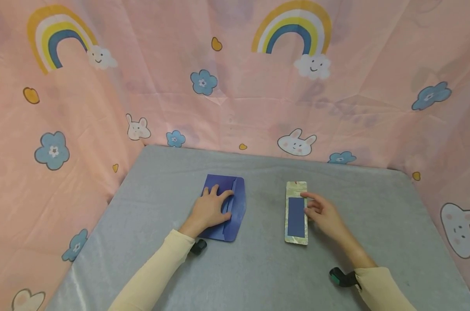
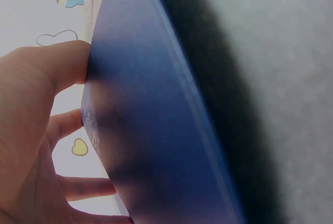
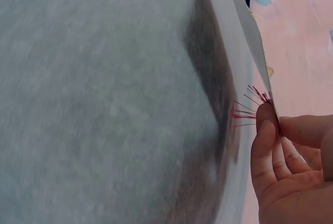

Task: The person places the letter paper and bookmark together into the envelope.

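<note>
In the head view a blue envelope (image 1: 238, 211) lies left of centre, its flap side to the right. My left hand (image 1: 209, 209) rests on it with fingers spread, thumb and index finger near the flap's fold. The left wrist view shows the envelope (image 2: 151, 94) close up, fingertips touching its surface. Right of it is a long, pale-patterned bookmark (image 1: 295, 218) with a dark blue panel. My right hand (image 1: 326, 218) is at the bookmark's right edge. In the right wrist view, thumb and fingers pinch the thin bookmark (image 3: 252, 34) beside red tassel strands (image 3: 243, 114).
A grey cloth (image 1: 254, 276) covers the table. Pink printed curtains (image 1: 235, 112) hang around its back and sides. Black wrist cameras (image 1: 341, 277) are worn below both hands.
</note>
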Available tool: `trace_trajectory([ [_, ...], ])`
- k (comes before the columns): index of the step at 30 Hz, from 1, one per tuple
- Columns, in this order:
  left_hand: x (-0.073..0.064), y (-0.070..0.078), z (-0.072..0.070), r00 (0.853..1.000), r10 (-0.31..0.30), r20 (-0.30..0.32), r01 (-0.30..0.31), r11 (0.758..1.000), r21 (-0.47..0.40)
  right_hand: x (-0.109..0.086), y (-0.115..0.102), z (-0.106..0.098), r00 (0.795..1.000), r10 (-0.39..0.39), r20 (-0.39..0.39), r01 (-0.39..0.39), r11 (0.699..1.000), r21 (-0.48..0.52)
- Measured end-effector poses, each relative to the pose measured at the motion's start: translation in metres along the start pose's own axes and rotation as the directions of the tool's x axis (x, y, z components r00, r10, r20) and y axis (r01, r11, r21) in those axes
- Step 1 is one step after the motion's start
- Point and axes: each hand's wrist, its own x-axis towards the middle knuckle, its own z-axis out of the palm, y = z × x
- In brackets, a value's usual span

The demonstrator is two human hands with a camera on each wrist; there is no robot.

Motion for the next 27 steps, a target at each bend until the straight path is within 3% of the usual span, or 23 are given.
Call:
trace_trajectory([
  [27, 0.001, 0.001, -0.002, 1.000, -0.004, 0.011, 0.004, 1.000, 0.008, 0.011, 0.001, 0.023, 0.999, 0.005, 0.043, -0.008, 0.998, 0.060],
])
